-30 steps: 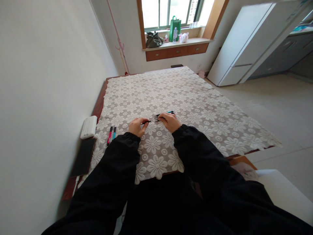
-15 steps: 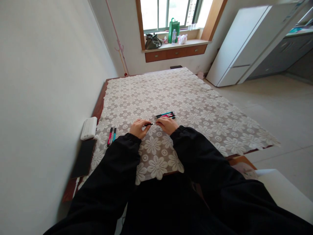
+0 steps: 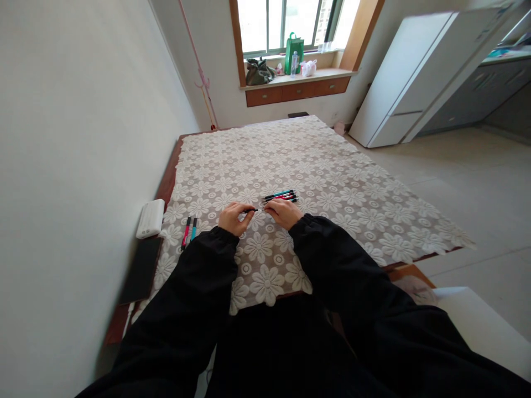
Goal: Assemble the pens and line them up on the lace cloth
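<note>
My left hand (image 3: 234,218) is closed on a thin pen (image 3: 250,210), its dark barrel lying sideways between thumb and fingers. The pen's pale tip points toward my right hand (image 3: 284,212), whose thumb and fingers are pinched together at that end. Whatever the right fingertips grip is too small to make out. Just beyond the right hand, several pens (image 3: 280,195) in teal, red and black lie side by side. To the left, a red pen (image 3: 186,232) and a teal pen (image 3: 193,228) rest beside my left sleeve.
A floral lace tablecloth (image 3: 265,149) covers the table. Along its left edge, by the wall, are a white box-shaped device (image 3: 150,218) and a dark flat device (image 3: 141,270) with a white cable (image 3: 129,318). A white refrigerator (image 3: 406,72) stands back right.
Both hands stay in almost the same place, with the pen still between them. The pens on the table have not moved.
</note>
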### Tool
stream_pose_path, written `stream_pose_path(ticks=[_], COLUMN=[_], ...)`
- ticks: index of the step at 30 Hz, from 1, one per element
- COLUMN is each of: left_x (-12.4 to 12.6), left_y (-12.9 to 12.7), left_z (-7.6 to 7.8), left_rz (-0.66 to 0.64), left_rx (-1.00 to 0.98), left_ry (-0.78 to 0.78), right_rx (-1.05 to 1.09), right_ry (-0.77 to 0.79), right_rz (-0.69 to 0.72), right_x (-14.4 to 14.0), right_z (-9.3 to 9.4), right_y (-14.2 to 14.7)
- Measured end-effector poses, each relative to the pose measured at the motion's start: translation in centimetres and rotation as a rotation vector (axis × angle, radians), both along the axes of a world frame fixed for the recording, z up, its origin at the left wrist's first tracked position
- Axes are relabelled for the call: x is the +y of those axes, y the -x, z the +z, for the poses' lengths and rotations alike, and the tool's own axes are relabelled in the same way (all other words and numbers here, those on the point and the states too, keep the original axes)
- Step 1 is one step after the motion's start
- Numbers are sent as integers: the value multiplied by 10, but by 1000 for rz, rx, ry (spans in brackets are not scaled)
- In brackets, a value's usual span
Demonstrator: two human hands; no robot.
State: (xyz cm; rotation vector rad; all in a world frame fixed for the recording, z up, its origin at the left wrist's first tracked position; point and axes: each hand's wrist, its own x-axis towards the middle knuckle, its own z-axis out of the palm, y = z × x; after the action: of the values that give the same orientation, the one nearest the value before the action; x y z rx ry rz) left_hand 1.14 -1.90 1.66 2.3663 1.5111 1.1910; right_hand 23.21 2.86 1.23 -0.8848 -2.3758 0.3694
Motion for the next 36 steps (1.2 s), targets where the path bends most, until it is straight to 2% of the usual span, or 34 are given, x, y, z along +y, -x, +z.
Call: stream_pose_path(ticks=[4,14,21,28,36], left_x=[1,4,4,3,5], left_y=[0,1,0,1,2], left_z=[-2,-8,-11,-9,-12], left_rz=[-55,-85,-79,-95,-112], left_rx=[17,51,46,36,46], left_ry=[1,-4,8,27,28], right_rx=[-10,27,193,332,348], right_ry=[10,52,122,218,248], right_rz=[-5,22,136,103,120], right_x=[-2,-6,-13,-15,-17], right_z=[2,-4,-5,-3,-1], right_y=[2,8,14,18,18])
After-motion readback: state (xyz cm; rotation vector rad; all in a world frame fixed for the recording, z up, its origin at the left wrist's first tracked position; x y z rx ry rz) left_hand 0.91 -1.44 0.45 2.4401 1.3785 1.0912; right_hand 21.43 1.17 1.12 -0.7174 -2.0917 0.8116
